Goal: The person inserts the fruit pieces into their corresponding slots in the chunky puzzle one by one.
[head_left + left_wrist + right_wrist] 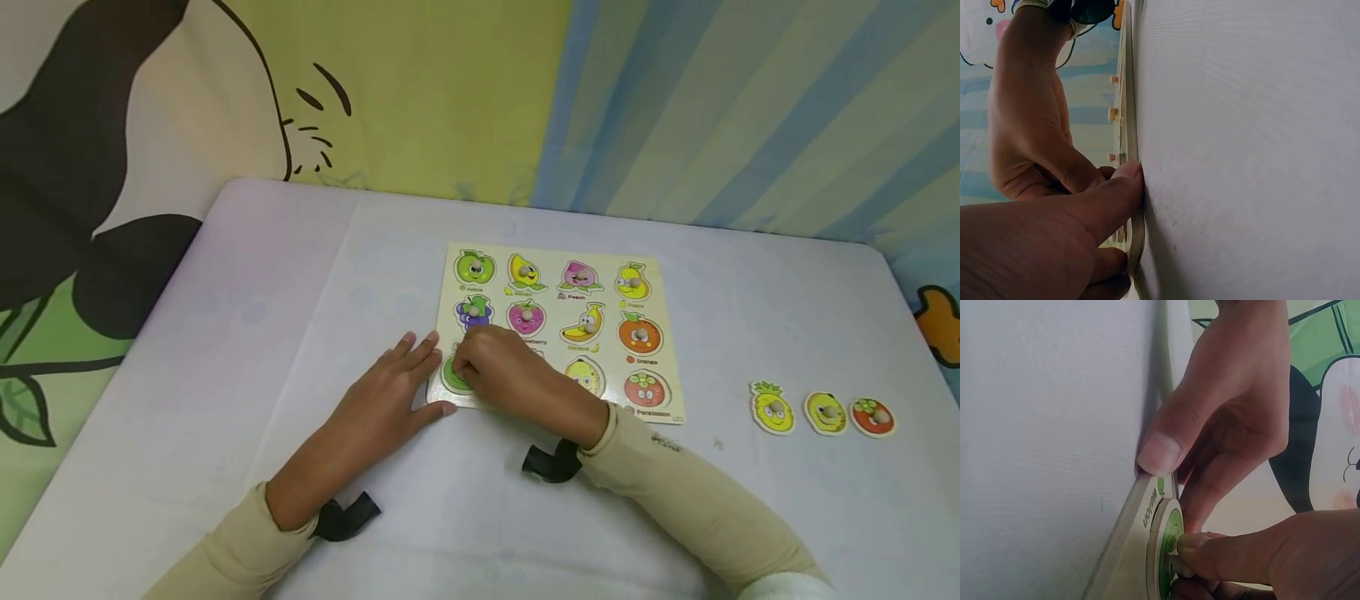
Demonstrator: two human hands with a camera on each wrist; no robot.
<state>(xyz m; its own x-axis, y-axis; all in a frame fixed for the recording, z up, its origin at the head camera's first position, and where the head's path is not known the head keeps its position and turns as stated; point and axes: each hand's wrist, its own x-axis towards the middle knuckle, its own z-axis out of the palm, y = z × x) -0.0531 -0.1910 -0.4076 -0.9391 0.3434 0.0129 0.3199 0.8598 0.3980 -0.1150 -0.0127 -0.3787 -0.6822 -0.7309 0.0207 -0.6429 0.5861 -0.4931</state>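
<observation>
A wooden fruit puzzle board [551, 268] lies flat on the table. My right hand [501, 364] pinches the knob of a round green melon piece [1174, 522] at the board's near-left corner; in the head view this hand partly covers the piece. My left hand [386, 390] holds that same corner, its thumb [1129, 178] against the near edge and its fingers at the left edge. Knobbed pieces such as the apple [475, 268], grapes [474, 312], strawberry [527, 317] and orange [640, 334] sit in the board. The lemon slot [585, 377] and persimmon slot [647, 389] show printed pictures without knobs.
To the right of the board, a loose pineapple piece [772, 410], a lemon piece [826, 414] and a persimmon piece [872, 417] lie in a row on the white tablecloth [360, 275]. A printed cartoon curtain [450, 92] hangs behind the table's far edge.
</observation>
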